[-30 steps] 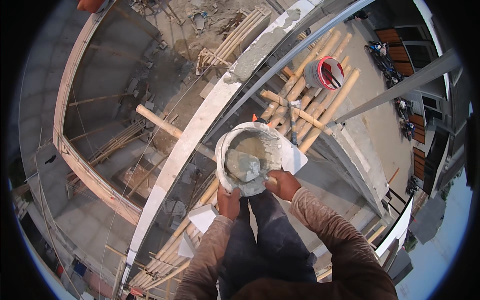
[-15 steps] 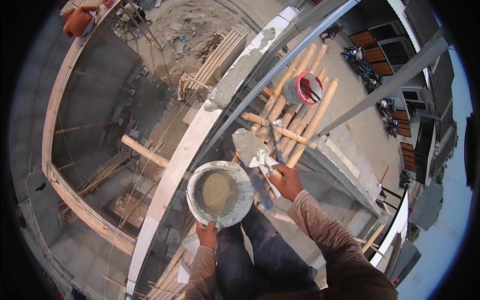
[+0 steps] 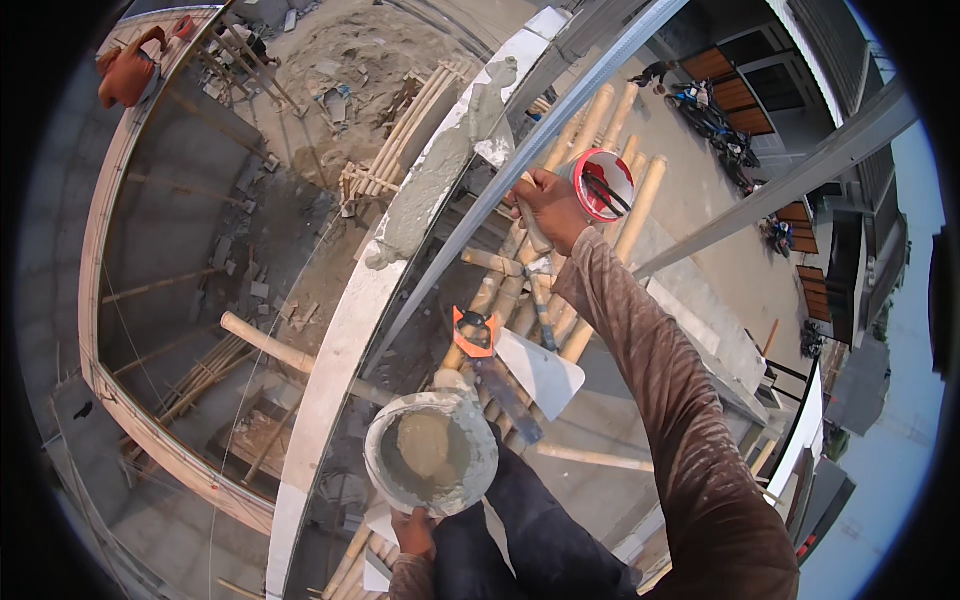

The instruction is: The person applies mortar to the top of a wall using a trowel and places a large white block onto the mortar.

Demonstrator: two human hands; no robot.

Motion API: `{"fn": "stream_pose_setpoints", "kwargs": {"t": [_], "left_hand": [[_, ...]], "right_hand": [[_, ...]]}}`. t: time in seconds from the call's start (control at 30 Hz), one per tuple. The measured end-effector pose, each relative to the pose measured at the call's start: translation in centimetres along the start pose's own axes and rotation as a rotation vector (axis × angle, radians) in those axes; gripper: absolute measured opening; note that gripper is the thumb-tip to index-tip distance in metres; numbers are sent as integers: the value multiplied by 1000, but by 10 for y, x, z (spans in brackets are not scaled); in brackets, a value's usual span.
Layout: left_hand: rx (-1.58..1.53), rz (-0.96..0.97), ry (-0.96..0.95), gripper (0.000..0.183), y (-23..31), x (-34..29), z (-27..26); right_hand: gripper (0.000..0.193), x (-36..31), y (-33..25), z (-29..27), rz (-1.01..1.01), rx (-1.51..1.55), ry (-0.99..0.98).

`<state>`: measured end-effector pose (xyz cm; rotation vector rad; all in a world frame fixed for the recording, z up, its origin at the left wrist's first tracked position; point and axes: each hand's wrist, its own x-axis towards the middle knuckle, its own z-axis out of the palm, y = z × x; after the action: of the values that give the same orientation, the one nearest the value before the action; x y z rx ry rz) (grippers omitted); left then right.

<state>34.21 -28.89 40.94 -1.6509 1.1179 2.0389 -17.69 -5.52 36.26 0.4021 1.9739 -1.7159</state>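
My left hand (image 3: 414, 532) grips the near rim of a mortar-crusted bucket (image 3: 374, 450), held above my legs. Wet grey mortar (image 3: 424, 447) lies inside it. Out ahead, my right hand (image 3: 552, 208) is closed round the wooden handle of a trowel (image 3: 536, 232). The trowel's blade, partly hidden behind a metal bar, appears to be at the right edge of the narrow white wall top (image 3: 318, 410). A band of grey mortar (image 3: 412, 205) is spread along the far part of that wall top.
A handsaw (image 3: 540, 374) with an orange handle lies on bamboo poles (image 3: 640, 200) right of the bucket. A red-and-white pail (image 3: 606, 182) stands beyond. Slanting metal bars (image 3: 450, 255) cross close to my right arm. Another person (image 3: 128, 75) sits on the far-left wall.
My right hand has swung forward with the trowel, from beside the bucket to the far wall top. Mortar on the trowel is no longer plainly visible. The saw has come into fuller view.
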Motion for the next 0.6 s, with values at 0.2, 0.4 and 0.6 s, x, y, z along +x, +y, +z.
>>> {"fn": "stream_pose_setpoints", "kwargs": {"t": [0.2, 0.4, 0.6], "left_hand": [[19, -42, 7, 53, 2, -2, 18], [-20, -58, 17, 52, 0, 2, 25], [-44, -30, 11, 51, 7, -4, 44]], "right_hand": [[28, 68, -17, 34, 90, 698, -106], [33, 35, -20, 53, 40, 340, 47], [46, 85, -41, 52, 8, -264, 184]]}}
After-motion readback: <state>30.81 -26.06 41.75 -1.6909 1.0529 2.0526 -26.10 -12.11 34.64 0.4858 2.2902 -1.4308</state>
